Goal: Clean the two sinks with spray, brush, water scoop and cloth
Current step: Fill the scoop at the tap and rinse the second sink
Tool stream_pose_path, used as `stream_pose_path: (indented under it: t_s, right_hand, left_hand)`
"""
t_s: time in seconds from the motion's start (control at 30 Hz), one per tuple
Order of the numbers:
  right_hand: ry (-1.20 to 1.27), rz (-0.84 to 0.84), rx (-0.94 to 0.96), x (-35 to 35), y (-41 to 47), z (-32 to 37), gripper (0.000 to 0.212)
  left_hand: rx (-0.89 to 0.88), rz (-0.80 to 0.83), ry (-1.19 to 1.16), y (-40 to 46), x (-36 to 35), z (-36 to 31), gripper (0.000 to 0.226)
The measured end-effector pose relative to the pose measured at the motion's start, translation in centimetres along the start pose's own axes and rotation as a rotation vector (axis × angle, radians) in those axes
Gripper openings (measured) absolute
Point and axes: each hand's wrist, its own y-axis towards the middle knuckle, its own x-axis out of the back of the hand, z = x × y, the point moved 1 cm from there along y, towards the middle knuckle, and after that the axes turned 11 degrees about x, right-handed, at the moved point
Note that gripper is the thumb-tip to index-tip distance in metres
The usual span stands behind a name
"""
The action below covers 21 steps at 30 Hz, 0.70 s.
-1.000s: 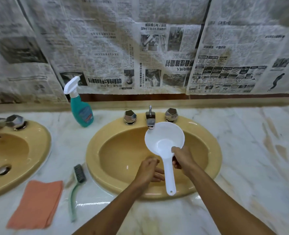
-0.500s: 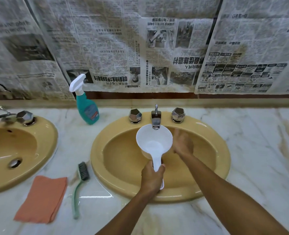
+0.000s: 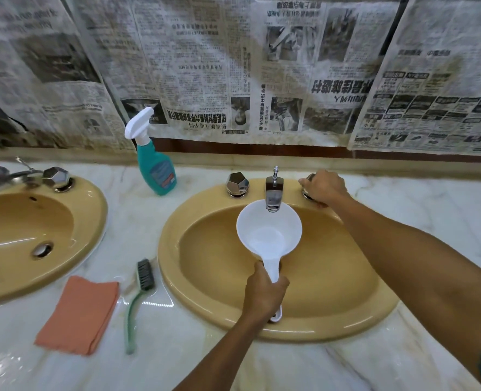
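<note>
White plastic water scoop (image 3: 269, 235), frame centre: bowl directly under chrome spout (image 3: 273, 197), handle pointing toward the person. Left hand (image 3: 266, 294) clamps handle; right hand (image 3: 324, 188) curls over right tap knob.

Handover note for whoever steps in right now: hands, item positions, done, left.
Left hand grips the white water scoop by its handle, bowl held under the spout of the right sink.
Right hand grips that sink's right tap knob; no water visibly running, scoop looks empty.
Spray bottle stands upright on the counter between the sinks. Brush and orange cloth lie flat on the counter in front, side by side.
Done: cannot tell whether spraying or scrubbing has happened.
Left: fill scoop, rinse, wipe with the cloth; left sink state unclear.
</note>
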Motion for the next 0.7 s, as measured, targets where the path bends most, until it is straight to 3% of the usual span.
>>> stream_pose_path:
  t_s: [0.2,0.33,0.5,0.7]
  right_hand:
    - [0.070,0.061,-0.013,1.0,0.3,0.3,0.040]
    - [-0.008,0.185,0.047,1.4,0.4,-0.3,0.028]
    - [-0.149,0.277,0.198,1.8,1.5,-0.8,0.054]
    - [-0.242,0.220,0.152,1.2,1.2,0.7,0.048]
  left_hand:
    - [0.008,-0.083,0.161,-0.1,-0.7,-0.1,0.030]
    - [0.009,-0.094,0.224,-0.2,-0.8,0.1,0.030]
    - [-0.005,-0.052,0.192,-0.4,-0.5,0.0,0.029]
    - [-0.002,-0.033,0.175,-0.3,-0.5,0.1,0.031]
